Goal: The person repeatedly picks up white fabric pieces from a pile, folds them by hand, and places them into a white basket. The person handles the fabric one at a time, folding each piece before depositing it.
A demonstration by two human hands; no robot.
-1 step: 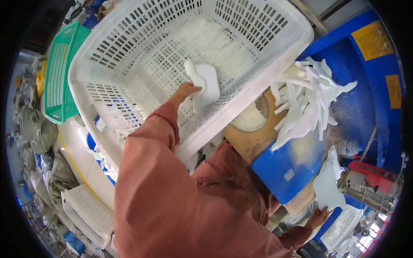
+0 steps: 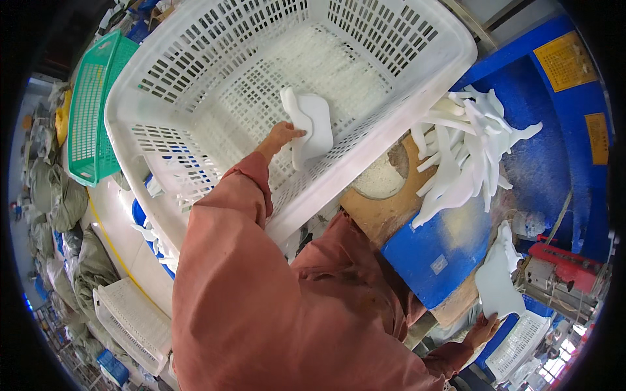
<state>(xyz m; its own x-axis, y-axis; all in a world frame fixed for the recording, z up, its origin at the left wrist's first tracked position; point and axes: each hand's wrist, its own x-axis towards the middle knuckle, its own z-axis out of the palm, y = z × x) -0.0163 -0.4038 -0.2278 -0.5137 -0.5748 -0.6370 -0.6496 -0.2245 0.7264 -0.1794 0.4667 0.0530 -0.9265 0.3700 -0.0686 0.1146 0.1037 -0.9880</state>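
Observation:
My left hand reaches down into a large white plastic basket. Its fingers pinch the wavy edge of a thick white foam-like piece, which stands tilted near the basket's front wall. Whether this is one piece or a few stacked together, I cannot tell. At the lower right, my right hand grips the bottom end of another flat, curved white piece. That piece is held beside a red and grey machine part. White powder or crumbs cover much of the basket floor.
Curved white offcuts are heaped on a blue surface to the right. Beside them lies a brown board with a round powder-filled hole. A green basket stands left; a white crate and sacks are beyond.

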